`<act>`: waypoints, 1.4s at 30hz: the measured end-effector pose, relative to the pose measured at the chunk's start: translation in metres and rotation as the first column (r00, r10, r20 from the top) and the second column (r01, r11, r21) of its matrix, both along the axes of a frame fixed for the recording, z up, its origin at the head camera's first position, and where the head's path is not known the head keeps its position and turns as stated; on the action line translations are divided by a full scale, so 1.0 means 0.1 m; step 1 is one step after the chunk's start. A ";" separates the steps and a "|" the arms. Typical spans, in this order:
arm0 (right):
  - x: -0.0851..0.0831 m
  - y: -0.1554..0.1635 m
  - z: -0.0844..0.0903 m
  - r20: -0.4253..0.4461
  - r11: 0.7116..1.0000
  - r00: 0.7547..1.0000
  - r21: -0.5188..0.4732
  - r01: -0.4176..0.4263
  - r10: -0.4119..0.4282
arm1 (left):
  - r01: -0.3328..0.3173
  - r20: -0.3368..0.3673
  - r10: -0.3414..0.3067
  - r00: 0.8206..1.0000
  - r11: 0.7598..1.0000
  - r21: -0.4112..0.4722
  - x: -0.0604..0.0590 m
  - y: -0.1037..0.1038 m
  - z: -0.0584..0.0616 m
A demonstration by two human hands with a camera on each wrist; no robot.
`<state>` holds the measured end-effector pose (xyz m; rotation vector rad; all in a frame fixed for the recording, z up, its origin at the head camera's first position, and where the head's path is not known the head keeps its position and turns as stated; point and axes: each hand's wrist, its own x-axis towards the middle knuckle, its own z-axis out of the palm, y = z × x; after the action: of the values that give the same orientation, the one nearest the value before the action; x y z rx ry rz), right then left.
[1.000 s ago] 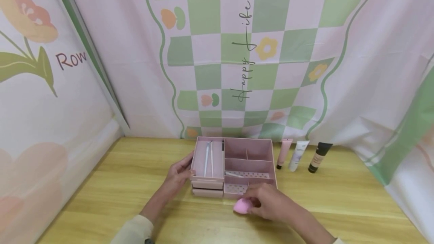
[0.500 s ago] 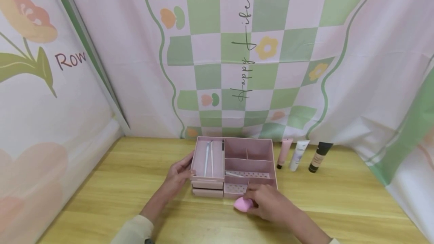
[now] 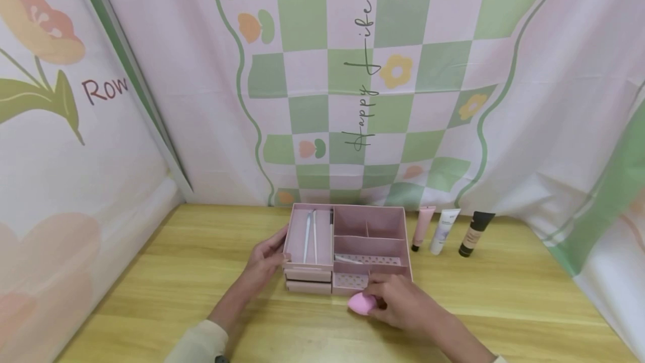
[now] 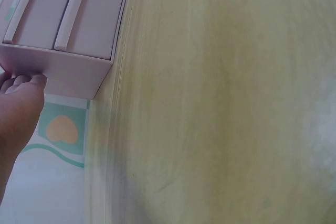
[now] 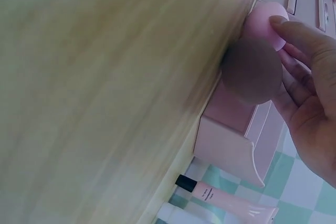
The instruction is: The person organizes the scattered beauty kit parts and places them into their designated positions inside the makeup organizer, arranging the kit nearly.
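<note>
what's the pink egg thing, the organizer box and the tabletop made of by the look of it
The pink makeup sponge in the right hand looks like soft matte foam: rounded, no shine. The pink organizer box, steadied by the left hand, seems to be matte moulded plastic, with thin even walls and a perforated tray, though coated board is possible. The table shows yellowish wood grain, either wood or laminate.

Half of pink sponge [image 3: 360,302] covered by right hand [image 3: 403,301] in head view. In right wrist view, blurred thumb in front of sponge [image 5: 265,22]. Palm of right hand [image 5: 315,103] cut by right edge. Only fingertips and a part of left hand [image 4: 18,106] visible in left wrist view, rest out of frame. Organizer [image 4: 63,30] cut by top edge there. Print on three tubes [image 3: 443,231] too small to read.
</note>
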<state>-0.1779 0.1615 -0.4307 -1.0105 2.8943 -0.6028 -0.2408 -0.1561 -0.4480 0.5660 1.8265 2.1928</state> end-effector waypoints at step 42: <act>-0.40 0.05 0.04 0.074 0.955 0.997 -0.296 0.024 -0.002 | 0.000 -0.003 0.000 1.000 1.000 0.007 0.01 0.00 0.01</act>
<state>-0.2184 0.1662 -0.4272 -0.9709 2.8038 -1.0775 -0.2403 -0.1556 -0.4474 0.5706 1.8213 2.2001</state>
